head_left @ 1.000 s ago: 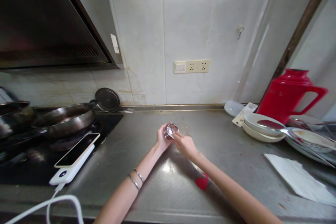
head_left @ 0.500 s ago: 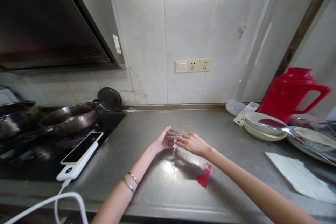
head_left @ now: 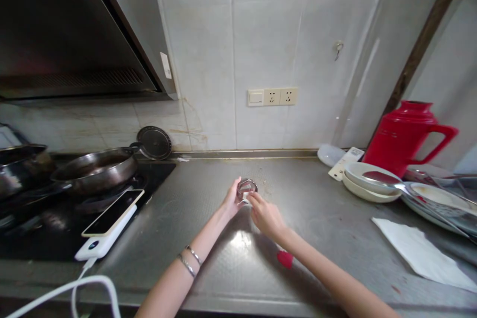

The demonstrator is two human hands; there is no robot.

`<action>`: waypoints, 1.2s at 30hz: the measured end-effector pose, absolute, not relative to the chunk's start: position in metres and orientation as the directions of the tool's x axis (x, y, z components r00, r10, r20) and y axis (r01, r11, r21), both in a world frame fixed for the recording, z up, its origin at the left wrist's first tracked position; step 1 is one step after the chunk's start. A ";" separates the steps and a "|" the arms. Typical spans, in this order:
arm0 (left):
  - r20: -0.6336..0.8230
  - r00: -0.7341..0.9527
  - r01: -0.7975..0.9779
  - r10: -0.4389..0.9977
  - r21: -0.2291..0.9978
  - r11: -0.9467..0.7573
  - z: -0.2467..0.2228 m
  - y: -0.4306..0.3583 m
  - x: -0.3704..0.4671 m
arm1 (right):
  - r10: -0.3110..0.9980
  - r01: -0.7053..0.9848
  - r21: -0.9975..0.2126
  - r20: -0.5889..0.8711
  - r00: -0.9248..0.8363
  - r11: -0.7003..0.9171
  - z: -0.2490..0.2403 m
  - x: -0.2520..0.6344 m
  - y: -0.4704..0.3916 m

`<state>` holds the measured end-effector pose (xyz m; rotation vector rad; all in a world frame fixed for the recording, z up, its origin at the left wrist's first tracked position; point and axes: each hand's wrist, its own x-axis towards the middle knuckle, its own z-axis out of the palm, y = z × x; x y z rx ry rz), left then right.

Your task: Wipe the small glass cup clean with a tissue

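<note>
Above the middle of the steel counter, my left hand [head_left: 232,198] is wrapped round the side of a small clear glass [head_left: 247,186], its rim tipped toward the camera. My right hand [head_left: 265,212] is closed at the near right side of the glass, its fingertips pinching a small piece of white tissue [head_left: 245,198] against the glass. Part of the tissue is hidden by the fingers. A red patch [head_left: 285,259] shows on the counter below my right forearm.
On the left, a pan [head_left: 95,171] sits on the black stove [head_left: 44,238], with a phone [head_left: 113,212] on a white power bank. To the right are a red thermos [head_left: 402,139], stacked bowls [head_left: 368,196], plates and a white napkin [head_left: 425,253].
My right hand has turned, its fingertips now at the near edge of the glass with the tissue. The glass is tilted differently. The view has shifted slightly, and my right forearm covers more of the red patch.
</note>
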<state>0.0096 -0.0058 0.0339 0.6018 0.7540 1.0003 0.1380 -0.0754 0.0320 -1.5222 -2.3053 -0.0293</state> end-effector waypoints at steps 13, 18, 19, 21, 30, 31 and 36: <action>-0.149 0.294 -0.706 0.944 0.631 0.320 0.026 -0.007 0.018 | 0.884 0.753 -0.530 0.445 -0.144 0.390 0.027 0.107 -0.058; -0.107 0.448 -0.637 0.887 0.658 0.401 0.033 -0.008 -0.001 | 0.907 0.914 -0.148 0.261 -0.331 0.377 0.038 0.124 -0.060; -0.092 0.477 -0.616 0.874 0.674 0.407 0.036 -0.006 -0.007 | 0.892 0.910 -0.081 0.252 -0.375 0.406 0.040 0.129 -0.060; -0.105 0.527 -0.563 0.843 0.700 0.439 0.042 0.000 -0.017 | 0.853 0.880 0.038 0.229 -0.469 0.474 0.045 0.140 -0.058; -0.457 0.471 -0.261 0.755 0.745 0.614 0.046 0.017 -0.016 | 0.636 0.650 0.254 0.143 -0.758 0.716 0.065 0.164 -0.038; -0.443 0.468 -0.282 0.764 0.745 0.605 0.046 0.017 -0.013 | 0.645 0.659 0.256 0.146 -0.750 0.708 0.066 0.165 -0.036; -0.373 0.347 -0.457 0.860 0.734 0.503 0.042 0.019 0.001 | 0.750 0.776 0.235 0.207 -0.629 0.586 0.067 0.159 -0.035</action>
